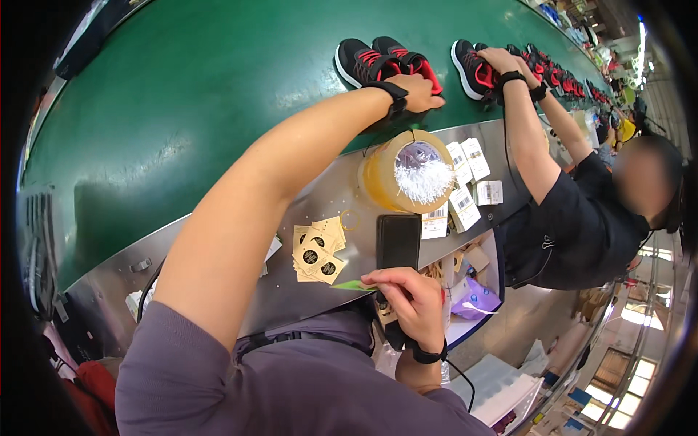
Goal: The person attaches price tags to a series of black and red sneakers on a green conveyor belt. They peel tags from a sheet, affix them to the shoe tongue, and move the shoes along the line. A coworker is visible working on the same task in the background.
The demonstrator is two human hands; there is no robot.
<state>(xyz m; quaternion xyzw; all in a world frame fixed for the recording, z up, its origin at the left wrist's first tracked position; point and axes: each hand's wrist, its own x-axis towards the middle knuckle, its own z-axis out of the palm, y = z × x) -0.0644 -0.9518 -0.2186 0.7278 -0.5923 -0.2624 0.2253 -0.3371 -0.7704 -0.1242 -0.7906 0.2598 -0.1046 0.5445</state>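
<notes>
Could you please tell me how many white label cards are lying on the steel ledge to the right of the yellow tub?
5, as far as I can see: two white label cards at the top, one right, one below, one beside the phone. More may lie hidden underneath.
</notes>
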